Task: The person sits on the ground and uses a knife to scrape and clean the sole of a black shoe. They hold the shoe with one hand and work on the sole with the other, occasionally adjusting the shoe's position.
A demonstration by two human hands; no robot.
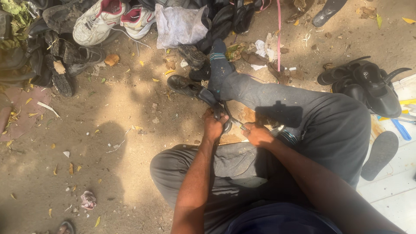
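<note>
Head view: seated cross-legged on sandy ground (121, 130), grey trousers, one striped sock stretched forward. Left hand (215, 127) clamped around the heel end of a black shoe (195, 90), held low over the lap, toe pointing away toward the shoe pile. Right hand (258, 134) closed on a thin metal tool (239, 124), tip set just beside the left hand at the shoe's heel. Hands close together, nearly touching. White trainers (110, 19) and dark shoes heaped beyond; black sandals (368, 86) to the right; a loose dark sole (380, 155) beside the right knee.
</note>
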